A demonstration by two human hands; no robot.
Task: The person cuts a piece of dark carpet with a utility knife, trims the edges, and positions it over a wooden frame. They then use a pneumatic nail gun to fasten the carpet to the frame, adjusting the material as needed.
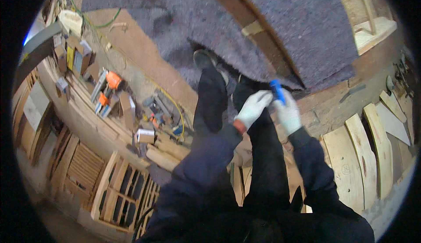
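Note:
Both my hands wear white gloves and are close together above my right thigh. In my right hand [287, 115] is a blue, tube-like object [276, 89], its upper end standing out past the fingers; its exact kind is not clear. Just to its left, my left hand [254, 109] has its fingers drawn together, and whatever they may pinch is hidden. A red-brown band shows at the left wrist. Beyond the hands, a long curved brown wooden piece [267, 37] with a tan strip of tape lies on a grey felt blanket [307, 19].
Orange-and-grey power tools [113, 81], small boxes [145, 135] and a yellow hose [180, 116] lie at the left. Slatted wooden frames [118, 190] stand lower left. Pale curved boards [362, 155] lie at the right, and a wooden piece [375, 32] sits far right.

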